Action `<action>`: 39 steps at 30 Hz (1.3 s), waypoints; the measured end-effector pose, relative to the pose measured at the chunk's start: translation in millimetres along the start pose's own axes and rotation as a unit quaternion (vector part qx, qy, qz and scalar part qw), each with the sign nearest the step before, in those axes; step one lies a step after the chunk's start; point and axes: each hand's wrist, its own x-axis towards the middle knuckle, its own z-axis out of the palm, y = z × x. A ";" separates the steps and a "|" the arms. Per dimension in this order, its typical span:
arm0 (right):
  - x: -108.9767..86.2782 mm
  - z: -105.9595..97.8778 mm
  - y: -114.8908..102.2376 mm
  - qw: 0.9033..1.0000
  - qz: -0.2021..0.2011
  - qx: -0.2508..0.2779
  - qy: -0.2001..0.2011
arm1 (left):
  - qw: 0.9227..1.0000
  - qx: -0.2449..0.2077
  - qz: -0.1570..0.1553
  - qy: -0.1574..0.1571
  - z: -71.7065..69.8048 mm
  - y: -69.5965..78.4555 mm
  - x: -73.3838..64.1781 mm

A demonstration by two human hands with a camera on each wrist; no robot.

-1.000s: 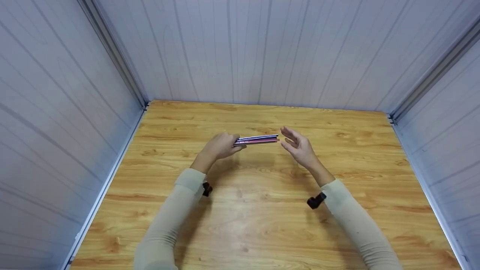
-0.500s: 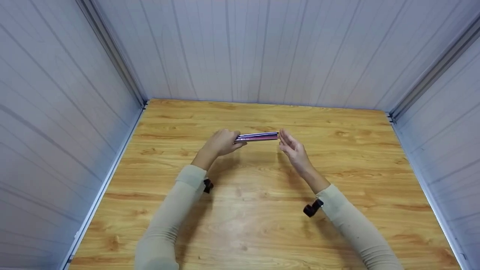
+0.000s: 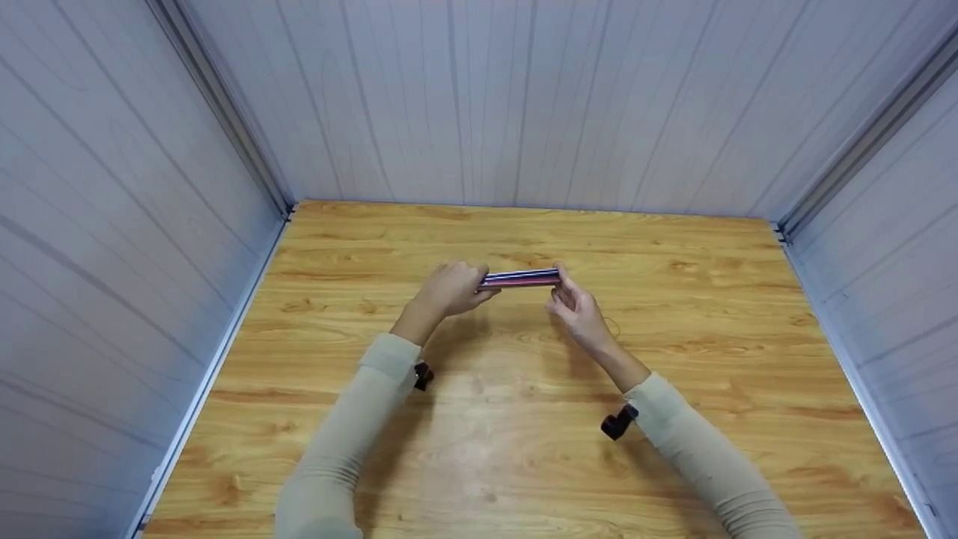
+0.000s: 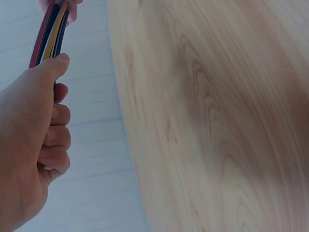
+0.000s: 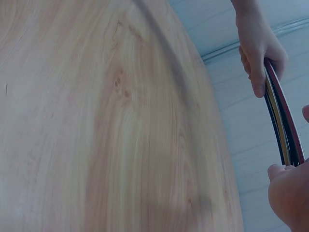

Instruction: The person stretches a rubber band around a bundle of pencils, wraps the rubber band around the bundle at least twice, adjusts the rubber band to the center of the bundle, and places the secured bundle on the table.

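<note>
A bundle of thin coloured sticks (image 3: 522, 279) that look like pencils spans the gap between both hands, above the table. Red, black, yellow and white sides show on the sticks (image 4: 48, 36) in the left wrist view. My left hand (image 3: 451, 288) grips the left end, with its thumb along the bundle and its fingers curled under. At the other end my right hand (image 3: 580, 308) holds the sticks between thumb and fingers. The right wrist view has this hand (image 5: 292, 191) at the lower right, partly cut off, covering the stick ends.
Under the hands lies a wood-grain table (image 3: 479, 434). Pale panel walls stand at the back (image 3: 490, 105), on the left (image 3: 112, 247) and on the right (image 3: 891, 299). A black wrist camera (image 3: 619, 423) hangs by the right sleeve.
My right hand has moved left from beside the bundle, touched its uneven ends and now holds them. My left hand has shifted slightly right with the bundle, whose right ends look more even.
</note>
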 end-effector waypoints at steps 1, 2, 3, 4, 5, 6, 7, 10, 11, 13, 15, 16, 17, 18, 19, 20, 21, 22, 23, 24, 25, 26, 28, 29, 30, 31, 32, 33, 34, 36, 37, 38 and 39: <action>-0.1 -1.3 -0.8 1.000 -0.002 -0.002 -0.003 | 1.000 -0.003 0.001 0.000 0.3 -0.3 -0.2; 0.0 -2.9 -1.3 1.000 -0.005 -0.004 -0.005 | 1.000 -0.007 0.002 0.001 0.8 -1.2 -0.3; -0.1 -4.3 -2.0 1.000 -0.009 -0.005 -0.008 | 1.000 -0.013 0.000 0.001 1.3 -2.2 -0.6; -0.4 -5.7 -2.6 1.000 -0.013 -0.004 -0.011 | 1.000 -0.020 -0.003 0.002 1.7 -3.4 -1.3; -0.7 -6.8 -3.4 1.000 -0.016 -0.001 -0.014 | 1.000 -0.026 -0.007 0.003 2.1 -4.8 -1.9; -1.0 -7.8 -4.1 1.000 -0.020 0.000 -0.016 | 0.999 -0.031 -0.011 0.004 2.6 -6.2 -2.4; -1.2 -8.5 -4.9 1.000 -0.023 0.001 -0.018 | 0.999 -0.035 -0.015 0.006 2.6 -7.3 -2.9; -1.5 -8.8 -7.1 0.999 -0.028 0.002 -0.019 | 0.999 -0.038 -0.016 0.010 1.8 -8.1 -3.3; -1.4 -8.3 -7.8 0.999 -0.028 0.000 -0.020 | 0.999 -0.038 -0.015 0.010 1.5 -7.5 -3.2; -1.2 -6.8 -8.5 0.999 -0.027 -0.008 -0.023 | 0.999 -0.040 -0.014 0.006 0.7 -5.5 -3.0; -1.0 -4.5 -9.0 0.999 -0.024 -0.018 -0.024 | 0.999 -0.045 -0.014 -0.001 0.5 -2.6 -2.9; -0.7 -3.2 -9.1 0.999 -0.023 -0.022 -0.025 | 0.999 -0.049 -0.015 -0.004 0.6 -1.3 -2.7; -0.3 -2.0 -9.0 0.999 -0.022 -0.027 -0.024 | 0.998 -0.054 -0.016 -0.007 1.0 0.0 -2.7; -0.1 -0.9 -8.9 0.999 -0.021 -0.034 -0.023 | 0.998 -0.061 -0.018 -0.009 1.4 1.2 -2.6; 0.2 0.1 -8.8 0.999 -0.021 -0.039 -0.022 | 0.998 -0.066 -0.019 -0.009 1.8 2.2 -2.5; 0.4 0.9 -8.6 0.999 -0.022 -0.045 -0.022 | 0.997 -0.069 -0.019 -0.008 2.3 3.0 -2.3; 0.7 1.3 -8.3 0.998 -0.023 -0.050 -0.024 | 0.997 -0.072 -0.019 -0.006 2.8 3.4 -2.2; 0.9 1.4 -8.0 0.998 -0.025 -0.055 -0.026 | 0.997 -0.073 -0.017 -0.003 3.3 3.5 -2.1; 1.1 1.0 -7.7 0.998 -0.026 -0.059 -0.027 | 0.997 -0.074 -0.016 -0.002 3.7 3.5 -2.4; 1.1 0.2 -7.5 0.997 -0.028 -0.060 -0.029 | 0.997 -0.073 -0.015 -0.001 3.9 3.1 -2.7; 1.2 -1.1 -7.2 0.997 -0.030 -0.058 -0.029 | 0.997 -0.071 -0.013 -0.001 4.3 2.4 -2.8; 1.4 -2.9 -7.0 0.997 -0.032 -0.058 -0.030 | 0.997 -0.071 -0.012 -0.001 4.4 1.5 -3.0; 2.4 -7.2 -6.8 0.997 -0.039 -0.058 -0.030 | 0.997 -0.073 -0.011 -0.003 4.2 -0.8 -3.4; 3.0 -10.0 -6.9 0.997 -0.040 -0.057 -0.029 | 0.997 -0.074 -0.013 -0.004 4.0 -2.3 -3.8; 3.6 -13.0 -7.1 0.997 -0.043 -0.057 -0.027 | 0.997 -0.076 -0.014 -0.005 3.7 -3.9 -4.1; 4.4 -16.5 -7.3 0.997 -0.045 -0.059 -0.025 | 0.997 -0.080 -0.016 -0.004 3.3 -5.6 -4.6; 4.8 -20.3 -7.8 0.997 -0.046 -0.064 -0.022 | 0.996 -0.082 -0.017 -0.004 2.9 -7.2 -5.2; 5.0 -24.5 -8.3 0.996 -0.046 -0.068 -0.018 | 0.997 -0.081 -0.017 -0.002 2.6 -9.1 -5.9; 5.1 -29.1 -8.8 0.996 -0.045 -0.073 -0.014 | 0.997 -0.081 -0.018 -0.001 2.4 -11.1 -6.9; 5.5 -38.6 -9.9 0.996 -0.040 -0.085 -0.001 | 0.997 -0.080 -0.018 0.002 2.0 -14.5 -8.9; 5.8 -43.5 -10.6 0.995 -0.037 -0.090 0.003 | 0.997 -0.078 -0.018 0.004 1.8 -16.1 -9.8; 6.2 -48.2 -11.5 0.994 -0.035 -0.099 0.006 | 0.997 -0.075 -0.018 0.005 1.7 -17.4 -10.5; 7.1 -52.9 -12.5 0.993 -0.034 -0.109 0.005 | 0.997 -0.074 -0.018 0.005 1.6 -18.5 -11.0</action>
